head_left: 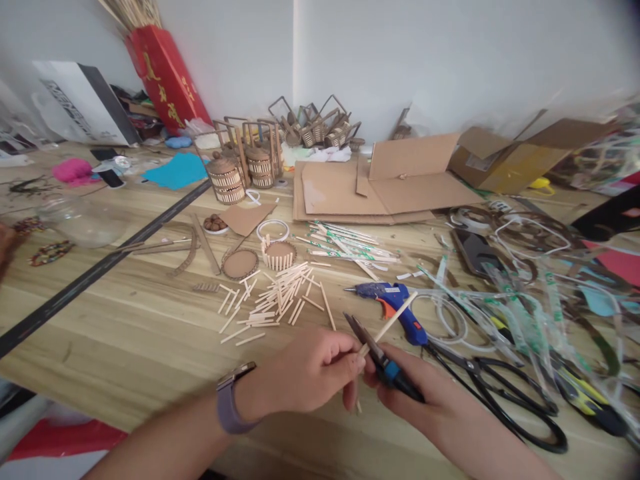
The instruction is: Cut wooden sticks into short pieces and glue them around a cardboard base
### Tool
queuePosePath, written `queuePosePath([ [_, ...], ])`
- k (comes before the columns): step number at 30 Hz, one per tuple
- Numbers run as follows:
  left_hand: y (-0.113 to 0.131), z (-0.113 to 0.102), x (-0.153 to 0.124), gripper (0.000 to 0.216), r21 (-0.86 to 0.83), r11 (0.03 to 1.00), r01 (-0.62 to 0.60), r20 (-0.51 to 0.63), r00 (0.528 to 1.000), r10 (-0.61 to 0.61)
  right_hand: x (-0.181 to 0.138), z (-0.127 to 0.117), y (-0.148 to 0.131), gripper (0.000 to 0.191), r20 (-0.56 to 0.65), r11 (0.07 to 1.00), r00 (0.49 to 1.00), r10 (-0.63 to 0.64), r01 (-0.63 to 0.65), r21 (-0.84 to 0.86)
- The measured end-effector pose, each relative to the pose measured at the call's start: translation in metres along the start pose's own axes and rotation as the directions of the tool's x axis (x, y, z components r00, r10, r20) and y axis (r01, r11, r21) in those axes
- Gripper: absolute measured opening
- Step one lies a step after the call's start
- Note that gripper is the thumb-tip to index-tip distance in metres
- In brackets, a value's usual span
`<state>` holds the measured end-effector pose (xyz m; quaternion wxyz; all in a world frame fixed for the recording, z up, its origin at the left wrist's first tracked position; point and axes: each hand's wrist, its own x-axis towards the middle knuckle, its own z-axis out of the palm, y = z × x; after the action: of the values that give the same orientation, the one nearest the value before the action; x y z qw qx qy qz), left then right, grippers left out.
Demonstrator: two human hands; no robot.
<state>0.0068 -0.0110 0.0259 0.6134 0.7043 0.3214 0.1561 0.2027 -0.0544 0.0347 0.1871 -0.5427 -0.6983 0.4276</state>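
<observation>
My left hand [305, 370], with a watch on its wrist, pinches a pale wooden chopstick [399, 315] that slants up to the right. Wrapped round the black and blue handles of a pair of pliers [397, 380] is my right hand [425, 390]. The pliers' dark jaws cross the chopstick close to my left fingertips. Beyond my hands lies a loose pile of short cut sticks [283, 293]. Behind it, a round cardboard base [279, 255] carries a partial ring of upright sticks, beside a second rimmed disc [240, 264] without sticks.
A blue glue gun [380, 291] and black scissors [520, 387] lie to the right, near tangled plastic wrappers [525, 307]. Wrapped chopsticks [350, 243] and cardboard [380, 193] lie farther back. Small lidded baskets [227, 180] stand behind. Another person's hand [6, 243] shows at far left.
</observation>
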Motion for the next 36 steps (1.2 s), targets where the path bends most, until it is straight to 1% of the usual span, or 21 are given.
queuePosePath([
  [4, 0.002, 0.000, 0.001, 0.031, -0.052, 0.999, -0.001, 0.045, 0.999, 0.003, 0.000, -0.006, -0.005, 0.011, 0.067, 1.000, 0.998, 0.005, -0.007, 0.018],
  [8, -0.001, 0.001, 0.002, 0.032, -0.077, 0.997, -0.007, 0.051, 0.999, 0.011, -0.001, -0.006, -0.004, 0.012, 0.081, 1.000, 0.997, 0.012, -0.013, 0.010],
  [14, -0.005, 0.002, 0.002, 0.032, -0.065, 0.998, 0.012, 0.033, 0.999, -0.010, 0.000, 0.002, 0.000, 0.015, 0.013, 0.996, 1.000, 0.023, -0.022, -0.089],
  [18, -0.004, 0.003, 0.001, 0.030, -0.029, 1.000, 0.010, 0.012, 1.000, -0.009, 0.000, 0.009, 0.003, 0.013, -0.043, 0.995, 0.999, -0.018, 0.014, -0.094],
  [23, -0.005, 0.003, 0.001, 0.029, -0.029, 1.000, -0.007, 0.005, 1.000, 0.007, -0.001, 0.013, 0.006, 0.012, -0.106, 0.990, 0.992, -0.067, 0.053, -0.129],
  [27, -0.009, 0.002, 0.002, 0.032, -0.079, 0.995, -0.053, -0.048, 0.998, 0.050, 0.002, 0.013, 0.006, 0.013, -0.150, 0.993, 0.984, -0.097, 0.086, -0.082],
  [29, -0.010, 0.000, 0.003, 0.032, -0.162, 0.979, -0.127, -0.117, 0.987, 0.109, 0.003, 0.012, 0.006, 0.014, -0.171, 0.992, 0.979, -0.108, 0.096, -0.076],
  [30, -0.010, -0.001, 0.004, 0.032, -0.205, 0.963, -0.175, -0.176, 0.974, 0.140, 0.003, 0.011, 0.007, 0.014, -0.184, 0.991, 0.976, -0.114, 0.099, -0.089],
  [32, -0.010, -0.004, 0.005, 0.031, -0.228, 0.944, -0.239, -0.323, 0.933, 0.158, 0.003, 0.010, 0.011, 0.013, -0.243, 0.984, 0.960, -0.138, 0.105, -0.145],
  [33, -0.011, -0.006, 0.005, 0.031, -0.191, 0.956, -0.224, -0.378, 0.915, 0.139, 0.002, 0.009, 0.014, 0.012, -0.297, 0.976, 0.940, -0.167, 0.116, -0.184],
  [34, -0.011, -0.006, 0.005, 0.032, -0.124, 0.978, -0.169, -0.400, 0.910, 0.107, 0.001, 0.009, 0.018, 0.011, -0.357, 0.963, 0.909, -0.214, 0.136, -0.231],
  [35, -0.012, -0.006, 0.004, 0.032, -0.032, 0.995, -0.096, -0.387, 0.919, 0.076, 0.000, 0.008, 0.022, 0.010, -0.414, 0.945, 0.868, -0.274, 0.162, -0.286],
  [36, -0.013, -0.006, 0.004, 0.032, 0.076, 0.997, -0.029, -0.349, 0.936, 0.054, -0.001, 0.008, 0.026, 0.012, -0.458, 0.918, 0.821, -0.341, 0.187, -0.349],
])
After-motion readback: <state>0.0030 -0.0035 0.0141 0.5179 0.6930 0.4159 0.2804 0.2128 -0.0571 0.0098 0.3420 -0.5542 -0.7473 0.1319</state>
